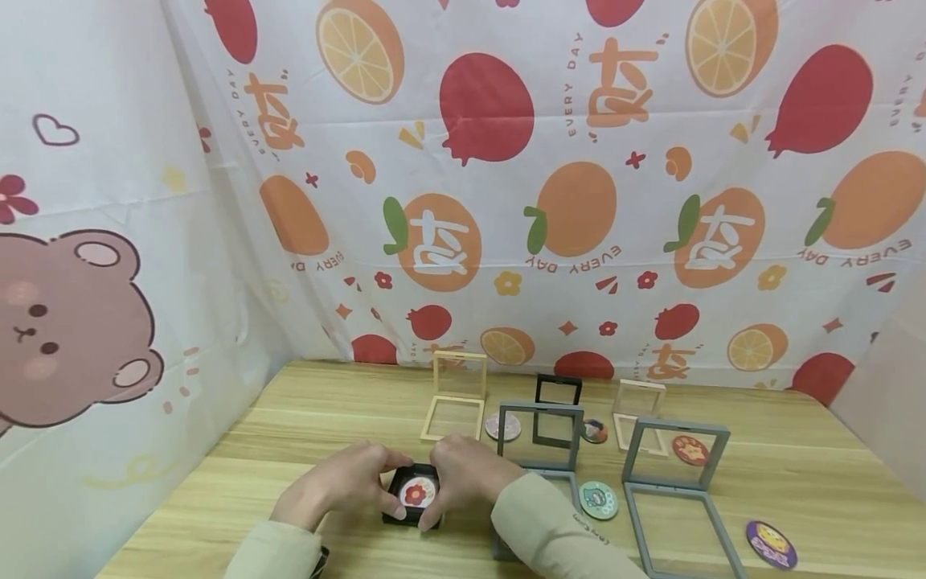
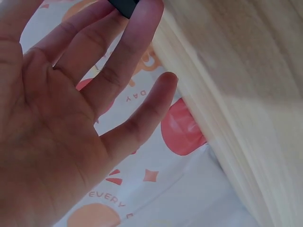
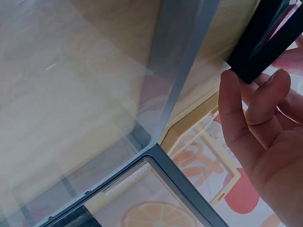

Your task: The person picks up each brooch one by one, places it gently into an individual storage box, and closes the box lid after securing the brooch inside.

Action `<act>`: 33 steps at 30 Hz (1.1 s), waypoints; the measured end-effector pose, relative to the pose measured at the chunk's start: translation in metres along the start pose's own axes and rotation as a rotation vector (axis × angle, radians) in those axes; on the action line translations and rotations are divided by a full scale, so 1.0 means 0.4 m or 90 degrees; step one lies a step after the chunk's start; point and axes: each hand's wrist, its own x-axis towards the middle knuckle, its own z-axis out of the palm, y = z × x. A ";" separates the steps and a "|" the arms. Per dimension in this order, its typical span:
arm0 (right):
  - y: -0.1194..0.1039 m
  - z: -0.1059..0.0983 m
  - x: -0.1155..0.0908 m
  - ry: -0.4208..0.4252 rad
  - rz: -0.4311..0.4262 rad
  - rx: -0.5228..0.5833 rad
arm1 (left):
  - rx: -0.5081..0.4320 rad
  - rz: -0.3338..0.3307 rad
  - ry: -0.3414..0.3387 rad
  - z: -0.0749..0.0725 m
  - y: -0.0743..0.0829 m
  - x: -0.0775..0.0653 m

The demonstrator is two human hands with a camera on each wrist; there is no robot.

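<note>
My left hand [image 1: 346,484] and right hand [image 1: 463,473] grip a small black display frame [image 1: 396,518] from its two sides, low over the wooden table. Inside it shows a round badge [image 1: 418,492], white with a red flower. The left wrist view catches only a dark corner of the frame [image 2: 124,5] at the fingertips, with the little finger spread away. From the right wrist, fingers of the right hand [image 3: 270,123] lie against the corner of the black frame [image 3: 251,66]. The right forearm reaches over an open grey frame [image 1: 538,412].
Another open grey frame [image 1: 676,486] stands at the right. Behind are open frames in wood tone [image 1: 454,398], black [image 1: 559,392] and cream [image 1: 640,414]. Loose round badges lie among them, including a green one [image 1: 599,500] and a purple one [image 1: 771,544]. A printed curtain [image 1: 506,322] hangs behind.
</note>
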 end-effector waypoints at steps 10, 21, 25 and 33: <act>-0.007 0.007 0.001 0.019 -0.015 -0.053 | 0.012 -0.038 0.026 0.008 0.019 0.007; -0.010 0.011 -0.003 0.021 -0.017 -0.069 | 0.032 -0.045 0.045 0.018 0.027 0.011; -0.009 0.010 -0.003 0.026 -0.020 -0.067 | 0.040 -0.045 0.045 0.020 0.029 0.014; -0.011 0.012 -0.004 0.030 -0.023 -0.078 | 0.048 -0.042 0.046 0.019 0.034 0.015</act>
